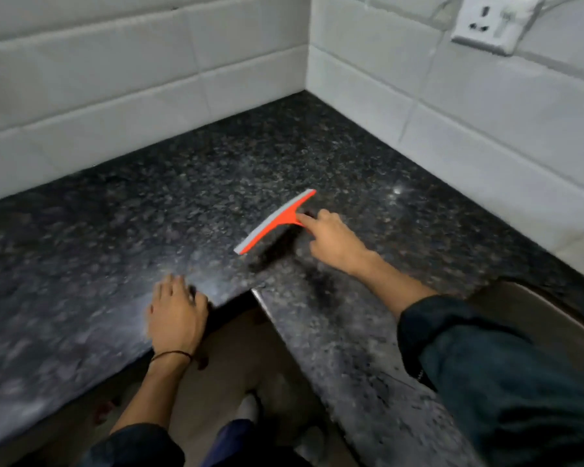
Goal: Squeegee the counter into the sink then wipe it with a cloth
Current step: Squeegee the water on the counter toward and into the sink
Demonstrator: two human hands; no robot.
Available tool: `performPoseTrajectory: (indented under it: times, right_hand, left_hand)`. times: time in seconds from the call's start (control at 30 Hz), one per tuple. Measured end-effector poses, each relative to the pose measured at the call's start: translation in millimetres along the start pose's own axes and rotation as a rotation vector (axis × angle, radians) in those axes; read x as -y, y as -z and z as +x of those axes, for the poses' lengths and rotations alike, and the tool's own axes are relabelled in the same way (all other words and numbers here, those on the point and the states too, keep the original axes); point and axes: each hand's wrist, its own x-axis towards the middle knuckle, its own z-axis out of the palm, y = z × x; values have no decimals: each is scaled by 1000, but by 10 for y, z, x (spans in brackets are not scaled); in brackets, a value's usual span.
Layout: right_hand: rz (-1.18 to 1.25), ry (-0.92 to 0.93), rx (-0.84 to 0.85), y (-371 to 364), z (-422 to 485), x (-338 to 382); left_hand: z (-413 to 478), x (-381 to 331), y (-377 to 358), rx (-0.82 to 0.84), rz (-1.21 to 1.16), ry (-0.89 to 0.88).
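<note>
While blurred at the near inner corner of the dark speckled counter (115,214), left hand (176,318) laid palm down on the edge, fingers loosely together, holding nothing. Farther right, rim of the sink (553,318) just visible behind the dark sleeve (506,375); contents hidden. Beyond, right hand (334,237) closed round the handle of the orange squeegee (277,222), forefinger stretched along it toward the grey blade, blade edge down on the counter. At the back, white tiled wall (115,79) with a socket (486,23).
</note>
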Motion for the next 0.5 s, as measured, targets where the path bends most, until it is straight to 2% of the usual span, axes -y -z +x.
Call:
performPoseTrajectory:
  times: [0.07, 0.13, 0.33, 0.5]
  right_hand:
    - [-15, 106, 19, -100, 369, 423]
    - [-40, 193, 51, -195, 697, 834]
    - [-190, 362, 146, -400, 1183, 1618]
    - [-276, 360, 92, -249, 940, 1506]
  left_hand:
    - [-30, 227, 83, 91, 107, 190]
    - [-73, 404, 95, 124, 122, 261]
    - [-97, 648, 115, 128, 56, 215]
    - [-121, 723, 110, 44, -14, 192]
